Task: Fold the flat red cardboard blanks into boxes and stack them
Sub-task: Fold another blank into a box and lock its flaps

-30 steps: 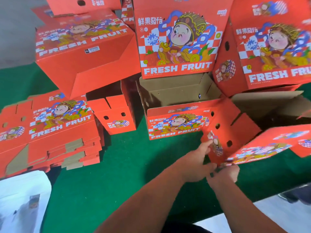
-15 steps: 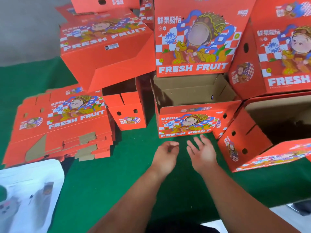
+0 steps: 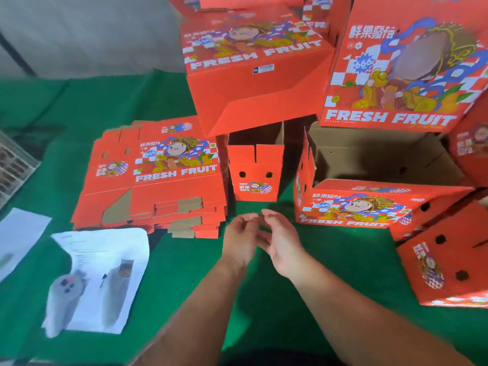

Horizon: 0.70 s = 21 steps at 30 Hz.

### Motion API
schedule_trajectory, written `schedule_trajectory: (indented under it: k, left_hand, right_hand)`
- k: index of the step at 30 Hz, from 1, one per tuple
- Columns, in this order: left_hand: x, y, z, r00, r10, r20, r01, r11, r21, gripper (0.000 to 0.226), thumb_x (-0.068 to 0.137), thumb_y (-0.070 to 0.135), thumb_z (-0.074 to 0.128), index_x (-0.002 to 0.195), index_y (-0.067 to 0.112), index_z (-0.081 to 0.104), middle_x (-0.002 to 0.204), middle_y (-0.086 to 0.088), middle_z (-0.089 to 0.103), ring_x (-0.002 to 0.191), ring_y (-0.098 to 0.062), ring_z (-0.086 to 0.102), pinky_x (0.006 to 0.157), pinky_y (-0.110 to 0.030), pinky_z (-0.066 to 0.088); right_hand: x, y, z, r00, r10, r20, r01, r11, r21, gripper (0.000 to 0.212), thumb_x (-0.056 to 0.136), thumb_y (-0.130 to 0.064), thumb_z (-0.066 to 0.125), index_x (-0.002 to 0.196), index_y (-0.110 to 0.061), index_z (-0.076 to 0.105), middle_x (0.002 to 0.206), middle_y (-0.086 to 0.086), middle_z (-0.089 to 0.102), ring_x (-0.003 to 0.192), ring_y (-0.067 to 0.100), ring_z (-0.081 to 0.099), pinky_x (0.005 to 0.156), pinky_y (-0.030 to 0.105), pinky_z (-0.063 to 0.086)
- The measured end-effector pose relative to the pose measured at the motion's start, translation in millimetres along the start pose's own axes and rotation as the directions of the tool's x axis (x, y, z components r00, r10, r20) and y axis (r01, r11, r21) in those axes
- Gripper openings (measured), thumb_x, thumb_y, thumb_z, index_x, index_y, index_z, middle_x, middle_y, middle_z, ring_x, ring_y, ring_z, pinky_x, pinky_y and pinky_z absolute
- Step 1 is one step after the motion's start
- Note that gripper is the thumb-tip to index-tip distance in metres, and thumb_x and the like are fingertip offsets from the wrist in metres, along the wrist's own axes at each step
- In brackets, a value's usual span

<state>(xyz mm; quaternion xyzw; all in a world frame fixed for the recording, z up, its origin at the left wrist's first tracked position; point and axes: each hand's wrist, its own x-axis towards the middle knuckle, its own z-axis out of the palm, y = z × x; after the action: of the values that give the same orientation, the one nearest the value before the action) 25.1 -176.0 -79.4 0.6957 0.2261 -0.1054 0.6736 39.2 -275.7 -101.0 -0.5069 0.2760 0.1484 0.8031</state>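
On the green table (image 3: 184, 286), far left, lay printed paper sheets (image 3: 100, 273) | behind them our stack of flat red blanks (image 3: 158, 186) | centre: our left hand (image 3: 241, 240) and right hand (image 3: 282, 244) hovered close together, each grip released, grasping nothing | right: an open folded box (image 3: 369, 207), with more folded boxes (image 3: 253, 72) piled behind.

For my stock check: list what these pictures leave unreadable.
Head view only:
- Stack of flat blanks: count unclear, layers overlap.
- Printed sheet: text blurred.
- Folded box at right: cut by frame edge.
- Open box: floor partly hidden by its front wall.
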Motion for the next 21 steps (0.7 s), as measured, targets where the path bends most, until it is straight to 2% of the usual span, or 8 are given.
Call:
schedule_trajectory:
  k: [2,5,8,10,13,15,18,21]
  left_hand:
    - [10.7,5.6,-22.6,0.999,-0.021,-0.027,0.02,0.999,-0.034,0.019,0.103,0.011,0.05,0.11,0.011,0.067,0.105,-0.012,0.077,0.1,-0.037,0.074,0.1,-0.054,0.056]
    - [30.7,12.8,-53.2,0.998,-0.001,-0.055,-0.001,1.0,-0.024,0.015,0.102,0.014,0.051,0.103,0.013,0.066,0.102,-0.01,0.076,0.099,-0.036,0.072,0.094,-0.051,0.056]
    - [48.3,19.9,-83.9,0.992,0.072,-0.106,-0.066,0.996,0.052,0.013,0.104,0.017,0.053,0.098,0.016,0.065,0.096,-0.001,0.071,0.084,-0.016,0.068,0.078,-0.033,0.055]
    - [60.1,26.8,-113.3,0.963,0.179,-0.203,-0.144,0.974,0.174,0.014,0.103,0.015,0.055,0.104,0.021,0.068,0.102,0.001,0.074,0.082,-0.009,0.068,0.075,-0.028,0.054]
    - [92.3,44.2,-178.3,0.87,0.411,-0.271,-0.229,0.824,0.518,0.021,0.097,0.011,0.059,0.114,0.018,0.071,0.115,-0.008,0.072,0.105,-0.03,0.066,0.093,-0.04,0.051]
    - [123.6,58.2,-228.1,0.842,0.385,-0.378,-0.025,0.728,0.685,0.032,0.097,0.028,0.063,0.128,0.022,0.067,0.133,-0.017,0.062,0.123,-0.04,0.056,0.105,-0.044,0.041]
    - [156.4,68.9,-294.1,0.78,0.046,-0.624,0.419,0.702,0.576,0.069,0.093,0.056,0.057,0.154,0.029,0.04,0.164,-0.018,0.031,0.15,-0.041,0.027,0.124,-0.05,0.014]
    - [170.4,59.3,-339.5,0.809,-0.1,-0.579,0.46,0.72,0.52,0.082,0.089,0.064,0.065,0.153,0.019,0.042,0.154,-0.023,0.043,0.142,-0.043,0.04,0.12,-0.052,0.027]
  right_hand:
    - [2.6,1.4,26.9,1.0,0.015,0.002,-0.015,0.999,-0.039,0.023,0.108,-0.018,0.046,0.121,-0.019,0.065,0.122,0.009,0.07,0.109,0.033,0.072,0.09,0.045,0.062]
    - [13.7,4.0,63.5,1.0,-0.002,0.013,0.003,0.991,-0.131,0.024,0.106,-0.014,0.046,0.118,-0.021,0.065,0.119,0.007,0.071,0.108,0.034,0.072,0.097,0.049,0.058]
    - [31.7,11.4,91.6,0.998,-0.051,-0.046,0.038,0.967,-0.251,0.028,0.103,-0.012,0.048,0.125,-0.023,0.062,0.11,-0.001,0.067,0.092,0.025,0.068,0.083,0.035,0.054]
    - [44.6,16.8,105.3,0.993,-0.087,-0.084,0.054,0.94,-0.337,0.038,0.1,-0.011,0.051,0.137,-0.019,0.056,0.108,-0.004,0.062,0.09,0.016,0.059,0.074,0.026,0.043]
    - [60.9,20.9,121.6,0.987,-0.128,-0.092,0.06,0.845,-0.531,0.047,0.099,-0.02,0.058,0.145,-0.022,0.051,0.102,-0.013,0.06,0.088,0.005,0.059,0.069,0.023,0.043]
    - [69.9,19.9,131.2,0.982,-0.146,-0.116,0.042,0.779,-0.626,0.047,0.096,-0.03,0.061,0.142,-0.024,0.056,0.111,-0.006,0.064,0.099,0.017,0.064,0.082,0.033,0.053]
    - [80.3,16.7,139.9,0.977,-0.135,-0.166,-0.005,0.761,-0.648,0.037,0.094,-0.038,0.062,0.128,-0.025,0.067,0.127,0.004,0.064,0.111,0.029,0.064,0.097,0.044,0.054]
    - [87.9,14.1,147.9,0.972,-0.13,-0.197,-0.023,0.78,-0.626,0.028,0.094,-0.04,0.063,0.115,-0.022,0.071,0.121,0.007,0.067,0.106,0.03,0.065,0.097,0.045,0.054]
